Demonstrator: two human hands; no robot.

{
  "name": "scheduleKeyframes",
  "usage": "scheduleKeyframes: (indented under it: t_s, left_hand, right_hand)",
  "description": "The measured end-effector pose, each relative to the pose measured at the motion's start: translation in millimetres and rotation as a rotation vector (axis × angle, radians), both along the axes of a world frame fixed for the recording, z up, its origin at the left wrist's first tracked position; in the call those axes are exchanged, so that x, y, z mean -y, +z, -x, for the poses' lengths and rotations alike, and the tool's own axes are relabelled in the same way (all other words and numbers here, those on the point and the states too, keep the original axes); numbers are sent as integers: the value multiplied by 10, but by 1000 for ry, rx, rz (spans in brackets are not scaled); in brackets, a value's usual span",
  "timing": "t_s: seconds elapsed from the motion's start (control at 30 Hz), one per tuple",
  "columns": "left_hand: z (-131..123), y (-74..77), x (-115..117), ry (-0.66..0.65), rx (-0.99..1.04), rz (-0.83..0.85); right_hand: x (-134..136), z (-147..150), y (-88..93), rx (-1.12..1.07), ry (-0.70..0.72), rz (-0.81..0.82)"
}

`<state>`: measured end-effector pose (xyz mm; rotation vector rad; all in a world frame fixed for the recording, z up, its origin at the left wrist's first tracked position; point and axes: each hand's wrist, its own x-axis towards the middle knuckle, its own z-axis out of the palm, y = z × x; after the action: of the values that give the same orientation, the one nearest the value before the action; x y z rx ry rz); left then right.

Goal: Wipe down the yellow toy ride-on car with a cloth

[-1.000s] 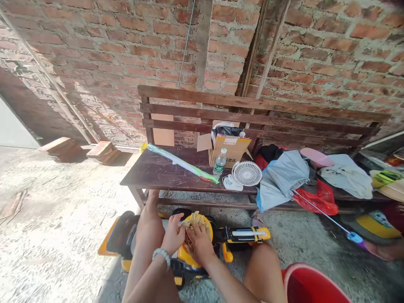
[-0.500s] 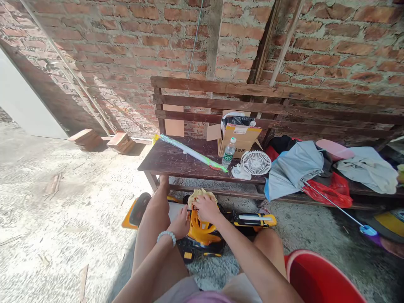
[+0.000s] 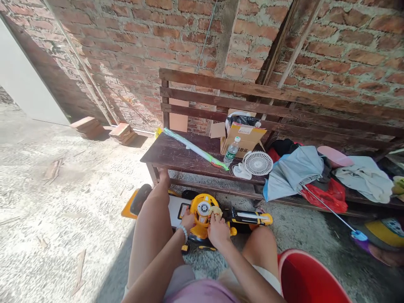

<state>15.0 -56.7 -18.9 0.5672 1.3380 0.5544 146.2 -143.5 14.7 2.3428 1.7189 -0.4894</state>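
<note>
A yellow steering wheel [image 3: 203, 198] with a white hub belongs to a yellow-and-black ride-on toy car [image 3: 172, 212] standing between my legs. My left hand [image 3: 188, 221], with a beaded bracelet at the wrist, has its fingers curled at the left edge of the wheel. A pale yellow cloth [image 3: 215, 210] is bunched under the fingers of my right hand [image 3: 218, 231], which presses it against the wheel's right side. Part of the wheel's lower rim is hidden by the hands.
Just beyond the toy stands a dark wooden bench [image 3: 183, 155]. It carries a wrapped long item [image 3: 195, 148], a bottle [image 3: 232, 151], a cardboard box [image 3: 248, 136], a white fan [image 3: 258, 163] and a grey umbrella [image 3: 295, 168]. A red bucket [image 3: 311, 273] is by my right leg.
My right hand and the cloth have moved from the wheel's far side to its right side, uncovering the hub. My left hand has shifted slightly right. The camera view has shifted a little.
</note>
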Motion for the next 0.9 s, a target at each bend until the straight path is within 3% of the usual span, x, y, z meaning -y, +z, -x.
scheduleKeyframes:
  t_s: [0.1,0.17,0.23,0.37,0.47,0.53,0.7,0.9]
  left_hand:
    - [-30,-2,-30,93,54,144]
    - [-66,-5,-7,163,101,192]
    - [-112,-13,28,232,141,228]
    - [-238,-21,91,369,225,270]
    - [-329,16,129,455,298,268]
    - [-362,54,144,482,352,242]
    - [-357,97,155,476,386,172]
    - [-325,78,158,430,311,183]
  right_hand:
    - [162,90,2,-84,79,9]
    - [115,3,71,-193,81,-6]
    - [-76,-168,175,-261,16,-56]
    - [-685,-370,299,-142,-100,-134]
    - [-978,-221,235,-86,-19,-46]
    - [-1008,-62,160,-77,103,-59]
    - [-677,170,57,-207,370,-106]
    - [40,-17,56,-248,441,-57]
